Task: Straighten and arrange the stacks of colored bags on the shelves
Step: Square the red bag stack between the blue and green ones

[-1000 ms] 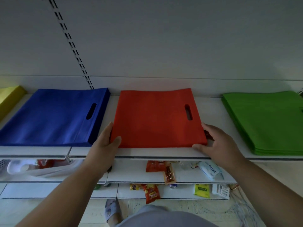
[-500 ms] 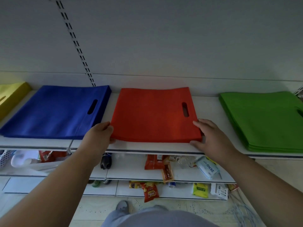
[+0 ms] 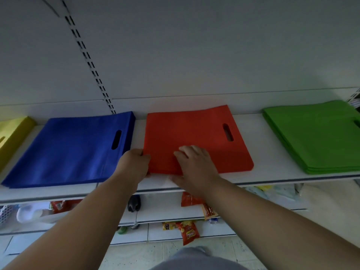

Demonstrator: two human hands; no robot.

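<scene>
One white shelf (image 3: 259, 175) runs the width of the view, backed by a pale wall panel with one slotted upright rail (image 3: 87, 61). Four stacks of flat bags lie side by side on it. The blue stack (image 3: 74, 151) is the broadest in view and sits left of centre, its handle slot toward the right. The green stack (image 3: 319, 137) lies at the right and runs off the frame edge. The red stack (image 3: 196, 137) sits in the middle, apart from both neighbours, with bare shelf showing on either side and its handle slot near its right edge. Only a corner of the yellow stack (image 3: 13, 133) shows at the far left.

Two bare arms reach up from the bottom of the view, and both hands are on the red stack. The left hand (image 3: 134, 164) grips the stack's front left corner, its fingers curled round the edge. The right hand (image 3: 194, 166) rests on top of the stack near the front, fingers loosely spread and flat on the fabric, the thumb down by the front edge.

Below, two lower shelves carry smaller goods: several red and orange snack packets (image 3: 189, 230), a dark bottle (image 3: 134, 203), and a white bowl-like item (image 3: 29, 213) at the left. The arms cover part of these shelves.
</scene>
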